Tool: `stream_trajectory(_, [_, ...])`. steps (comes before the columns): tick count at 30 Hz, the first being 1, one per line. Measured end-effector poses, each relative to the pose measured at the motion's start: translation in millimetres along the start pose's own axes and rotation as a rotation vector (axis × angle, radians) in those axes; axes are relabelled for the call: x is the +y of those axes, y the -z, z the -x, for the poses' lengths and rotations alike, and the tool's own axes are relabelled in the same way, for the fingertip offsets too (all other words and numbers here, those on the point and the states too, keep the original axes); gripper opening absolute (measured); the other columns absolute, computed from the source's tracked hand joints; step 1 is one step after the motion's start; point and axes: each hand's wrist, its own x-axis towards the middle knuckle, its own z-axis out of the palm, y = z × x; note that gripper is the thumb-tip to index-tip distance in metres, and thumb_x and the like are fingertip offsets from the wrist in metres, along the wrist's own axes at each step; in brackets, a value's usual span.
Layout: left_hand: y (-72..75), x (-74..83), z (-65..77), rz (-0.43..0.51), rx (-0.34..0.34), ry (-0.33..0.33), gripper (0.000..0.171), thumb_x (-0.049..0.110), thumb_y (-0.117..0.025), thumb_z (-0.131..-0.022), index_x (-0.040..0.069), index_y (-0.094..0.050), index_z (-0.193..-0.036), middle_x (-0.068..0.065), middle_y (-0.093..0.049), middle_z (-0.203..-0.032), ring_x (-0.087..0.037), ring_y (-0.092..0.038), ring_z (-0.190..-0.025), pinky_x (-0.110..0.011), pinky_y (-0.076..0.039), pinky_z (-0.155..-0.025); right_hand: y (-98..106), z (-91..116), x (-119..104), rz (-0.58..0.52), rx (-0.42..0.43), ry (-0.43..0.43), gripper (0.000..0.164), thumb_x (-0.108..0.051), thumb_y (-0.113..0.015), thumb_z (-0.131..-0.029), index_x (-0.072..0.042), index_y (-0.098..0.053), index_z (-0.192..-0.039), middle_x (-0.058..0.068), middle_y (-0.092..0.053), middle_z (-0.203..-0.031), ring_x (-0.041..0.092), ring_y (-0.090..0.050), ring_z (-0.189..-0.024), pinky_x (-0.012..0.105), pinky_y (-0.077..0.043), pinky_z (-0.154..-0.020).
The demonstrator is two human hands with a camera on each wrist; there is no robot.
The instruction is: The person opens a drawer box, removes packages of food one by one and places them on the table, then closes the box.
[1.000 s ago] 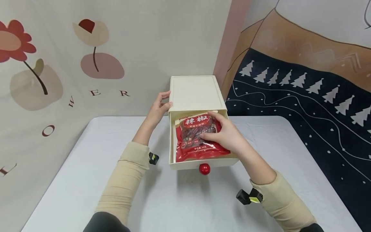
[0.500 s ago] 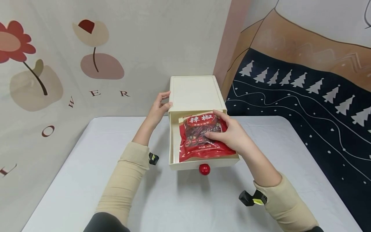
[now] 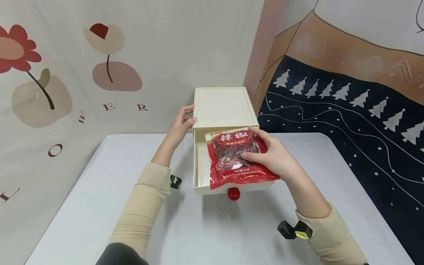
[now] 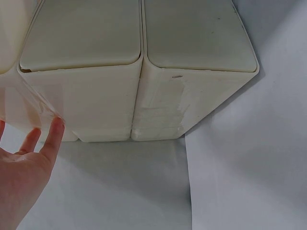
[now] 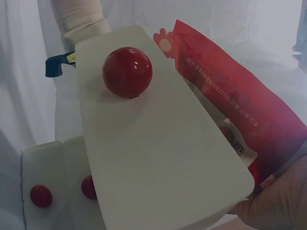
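My right hand (image 3: 276,154) pinches a red plastic bag of dried chilies (image 3: 225,175), thumb on its printed front and the other fingers at its far right edge. The bag is over the pulled-out top drawer (image 3: 201,176), and its lower edge covers part of the drawer's front rim. In the right wrist view, the bag (image 5: 225,81) tilts above the drawer front. On the left, my left hand (image 3: 180,125) rests extended fingers against the side of the cream drawer cabinet (image 3: 225,106); the left wrist view shows the fingertips touching its wall.
A round red knob (image 3: 233,193) sticks out from the drawer front. Lower drawers with red knobs (image 5: 41,196) show in the right wrist view. The cabinet stands on a white-covered table (image 3: 212,235), close to a printed wall (image 3: 165,55).
My right hand has moved right and lifted the chili bag a little, so its lower edge now overlaps the drawer's front rim. The left hand and the cabinet have stayed put.
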Motion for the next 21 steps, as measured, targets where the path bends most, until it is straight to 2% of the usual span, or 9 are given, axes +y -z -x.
stream_trajectory(4, [-0.3,0.6,0.4,-0.003,0.010,0.002,0.056,0.035,-0.051,-0.081,0.025,-0.037,-0.134,-0.005,-0.034,-0.134,-0.025,-0.049,-0.104,-0.049,-0.038,-0.089,2.8,6.9,-0.4,-0.008,0.003,0.016,0.079,-0.034,-0.073,-0.073,-0.027,-0.031,-0.140,0.012,-0.038,-0.129,0.028,-0.042,-0.108,0.036,-0.051,-0.072])
stream_trajectory(10, [-0.8,0.2,0.7,-0.014,0.017,-0.004,0.053,0.036,-0.051,-0.082,0.026,-0.038,-0.133,-0.003,-0.035,-0.133,-0.024,-0.049,-0.103,-0.047,-0.039,-0.089,7.7,14.0,5.1,-0.019,0.025,0.090,0.080,-0.032,-0.073,-0.072,-0.025,-0.031,-0.140,0.008,-0.036,-0.132,0.026,-0.040,-0.111,0.037,-0.051,-0.072])
stream_trajectory(14, [-0.1,4.7,2.5,-0.002,0.004,-0.001,0.053,0.031,-0.050,-0.084,0.022,-0.037,-0.134,-0.006,-0.034,-0.134,-0.026,-0.049,-0.103,-0.044,-0.039,-0.089,11.6,17.0,10.2,-0.025,0.033,0.133,0.079,-0.030,-0.073,-0.073,-0.025,-0.031,-0.140,0.005,-0.033,-0.135,0.026,-0.038,-0.113,0.037,-0.051,-0.073])
stream_trajectory(16, [-0.3,8.8,4.5,0.005,0.000,-0.004,0.053,0.029,-0.050,-0.084,0.019,-0.036,-0.135,-0.008,-0.034,-0.135,-0.027,-0.048,-0.102,-0.045,-0.039,-0.089,13.4,18.9,11.9,-0.029,0.040,0.146,0.078,-0.028,-0.073,-0.074,-0.026,-0.031,-0.140,0.004,-0.032,-0.137,0.026,-0.036,-0.115,0.037,-0.050,-0.073])
stream_trajectory(21, [-0.3,3.4,1.9,0.004,0.003,-0.009,0.052,0.031,-0.050,-0.084,0.023,-0.037,-0.133,-0.005,-0.034,-0.133,-0.024,-0.049,-0.101,-0.043,-0.040,-0.088,18.7,23.8,13.9,-0.044,0.063,0.179,0.075,-0.024,-0.072,-0.075,-0.031,-0.033,-0.139,0.003,-0.031,-0.137,0.026,-0.035,-0.116,0.037,-0.050,-0.073])
